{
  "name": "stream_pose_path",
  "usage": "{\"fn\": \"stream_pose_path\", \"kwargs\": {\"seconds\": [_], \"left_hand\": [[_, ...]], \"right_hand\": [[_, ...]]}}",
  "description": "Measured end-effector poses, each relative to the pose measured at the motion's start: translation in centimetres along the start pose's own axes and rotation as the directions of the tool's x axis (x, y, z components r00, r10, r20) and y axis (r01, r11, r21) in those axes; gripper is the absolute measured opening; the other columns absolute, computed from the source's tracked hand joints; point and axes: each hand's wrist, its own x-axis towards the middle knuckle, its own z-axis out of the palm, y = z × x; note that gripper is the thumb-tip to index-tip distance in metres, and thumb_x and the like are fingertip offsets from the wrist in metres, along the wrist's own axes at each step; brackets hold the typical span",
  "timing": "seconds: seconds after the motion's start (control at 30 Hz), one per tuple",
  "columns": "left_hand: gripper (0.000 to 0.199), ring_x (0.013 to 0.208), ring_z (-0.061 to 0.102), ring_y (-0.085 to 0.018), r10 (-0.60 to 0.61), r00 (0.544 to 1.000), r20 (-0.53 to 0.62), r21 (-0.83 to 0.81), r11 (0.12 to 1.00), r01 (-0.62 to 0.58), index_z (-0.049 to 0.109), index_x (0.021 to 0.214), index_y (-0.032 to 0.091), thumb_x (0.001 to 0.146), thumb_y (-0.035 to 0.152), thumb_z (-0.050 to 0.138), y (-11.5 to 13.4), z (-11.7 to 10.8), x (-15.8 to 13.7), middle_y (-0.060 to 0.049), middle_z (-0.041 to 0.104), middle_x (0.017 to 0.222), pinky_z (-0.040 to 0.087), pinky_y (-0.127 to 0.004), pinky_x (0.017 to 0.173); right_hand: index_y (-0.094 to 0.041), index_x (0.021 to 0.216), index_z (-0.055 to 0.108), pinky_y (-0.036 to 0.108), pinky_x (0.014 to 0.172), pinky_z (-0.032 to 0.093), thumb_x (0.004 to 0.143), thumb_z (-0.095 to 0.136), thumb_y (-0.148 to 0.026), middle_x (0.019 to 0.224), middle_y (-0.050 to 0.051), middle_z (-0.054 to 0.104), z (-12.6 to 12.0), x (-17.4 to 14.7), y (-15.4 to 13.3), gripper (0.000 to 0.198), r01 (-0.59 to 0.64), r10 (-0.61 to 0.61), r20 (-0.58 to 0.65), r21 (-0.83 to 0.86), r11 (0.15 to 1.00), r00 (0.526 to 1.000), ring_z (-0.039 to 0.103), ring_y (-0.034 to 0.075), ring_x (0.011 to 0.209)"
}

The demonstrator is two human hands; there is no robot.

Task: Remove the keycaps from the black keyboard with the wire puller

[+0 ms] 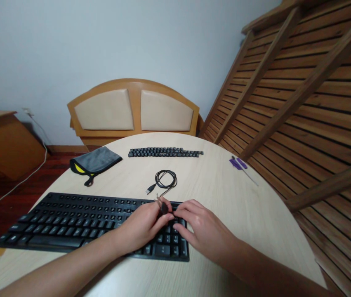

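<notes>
A black keyboard [54,241] lies on the round table, with its upper rows bare of keycaps and its lower rows capped. My left hand [141,222] rests over its right part and is closed on a small tool [163,207] with a dark end and thin metal prongs pointing away from me. Beside it, my right hand [201,227] is at the number pad [166,243], thumb and fingers drawn together. Whatever is between those fingertips is too small and covered to make out. Behind the hands lies the keyboard's coiled USB cable [175,181].
Rows of loose keycaps [163,152] are lined up at the table's [224,198] far side. A folded grey cloth [97,161] lies left of them. Purple pieces and a thin rod [249,176] lie at the right edge. Wooden slats [286,115] lean on the right.
</notes>
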Motion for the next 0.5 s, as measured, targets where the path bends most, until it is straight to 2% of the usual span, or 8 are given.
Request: {"fn": "stream_pose_path", "kwargs": {"seconds": [0.5], "left_hand": [[0.014, 0.075, 0.053, -0.016, -0.026, 0.999, 0.042, -0.089, 0.996, 0.029, 0.046, 0.097, 0.019, 0.099, 0.028, 0.036, 0.37, -0.09, -0.06, -0.001, 0.055, 0.082, 0.044, -0.030, 0.074]], "right_hand": [[-0.016, 0.094, 0.072, 0.033, 0.083, 0.052, 0.089, 0.062, -0.019, 0.094, 0.006, 0.070, 0.64, 0.14, 0.46, 0.011, 0.090, -0.092, -0.069, -0.036, 0.995, 0.993, 0.062, 0.021, 0.093]]}}
